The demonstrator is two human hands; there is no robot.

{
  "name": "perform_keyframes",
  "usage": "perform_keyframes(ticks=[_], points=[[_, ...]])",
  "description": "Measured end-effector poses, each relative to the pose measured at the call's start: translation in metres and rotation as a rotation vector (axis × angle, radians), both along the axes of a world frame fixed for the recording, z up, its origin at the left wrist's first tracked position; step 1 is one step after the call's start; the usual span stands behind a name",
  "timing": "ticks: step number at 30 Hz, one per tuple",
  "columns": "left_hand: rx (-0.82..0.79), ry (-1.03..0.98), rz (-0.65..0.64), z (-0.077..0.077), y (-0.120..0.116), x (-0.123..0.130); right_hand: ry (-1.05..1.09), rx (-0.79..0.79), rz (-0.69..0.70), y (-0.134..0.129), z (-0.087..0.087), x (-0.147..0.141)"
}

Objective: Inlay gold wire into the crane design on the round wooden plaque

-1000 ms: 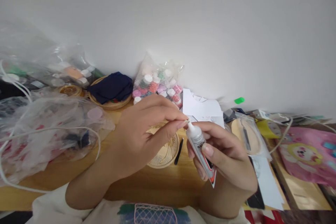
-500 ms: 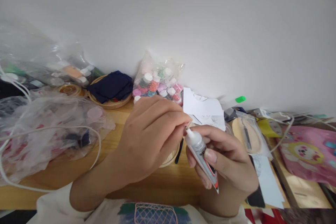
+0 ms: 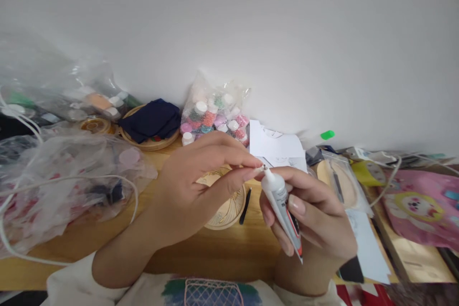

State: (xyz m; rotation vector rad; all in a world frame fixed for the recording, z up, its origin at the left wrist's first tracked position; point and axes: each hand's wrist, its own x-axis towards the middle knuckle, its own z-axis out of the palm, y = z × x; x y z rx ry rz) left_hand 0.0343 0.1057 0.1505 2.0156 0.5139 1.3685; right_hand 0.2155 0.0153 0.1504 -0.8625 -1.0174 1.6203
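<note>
My right hand (image 3: 319, 210) grips a glue tube (image 3: 281, 203), white at its shoulder and silver, black and red along its body. The tube leans with its nozzle up and toward my left hand (image 3: 190, 191). Thumb and forefinger of that hand are pinched right at the nozzle tip; whatever tiny thing is between them is too small to name. Beneath my hands lies a round wooden piece (image 3: 224, 213) with a line design, partly covered by the left fingers. A slim black pen-like stick (image 3: 245, 206) rests just right of it.
At the back stands a clear bag of bead jars (image 3: 215, 114), beside dark blue cloth (image 3: 152, 119) on a hoop. Plastic bags (image 3: 71, 177) and a white cable (image 3: 134, 191) fill the left. White papers (image 3: 276, 143) and a pink pouch (image 3: 423, 205) lie toward the right.
My left hand has opened out a little, its pinch still at the nozzle, uncovering more of the wooden piece. The glue tube and right hand have shifted slightly right.
</note>
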Motion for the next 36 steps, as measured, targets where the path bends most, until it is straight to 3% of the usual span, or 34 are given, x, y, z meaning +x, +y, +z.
perform_keyframes(ticks=[3,8,11,14,18,23,29,36], points=[[-0.037,-0.004,0.008,0.000,-0.001,0.000,-0.021,-0.030,0.005,0.000,0.001,0.000],[0.036,0.014,0.022,0.000,0.001,0.000,-0.067,-0.069,0.042,0.002,0.006,0.001],[0.225,0.049,0.078,0.000,0.003,-0.002,-0.057,-0.016,0.019,0.002,0.006,0.000],[0.445,0.131,0.211,0.000,-0.001,-0.006,-0.025,0.052,0.002,0.000,0.004,0.000],[0.509,0.269,0.294,-0.001,-0.012,-0.011,-0.024,0.087,-0.017,-0.001,0.003,0.001],[0.501,0.314,0.312,-0.002,-0.020,-0.012,-0.038,0.119,-0.011,-0.002,0.003,0.003],[0.540,0.233,0.248,-0.003,-0.013,-0.010,-0.018,0.123,-0.014,-0.003,0.002,0.003],[0.424,0.036,0.134,0.000,0.001,-0.001,-0.014,0.076,-0.006,-0.002,0.004,0.002]])
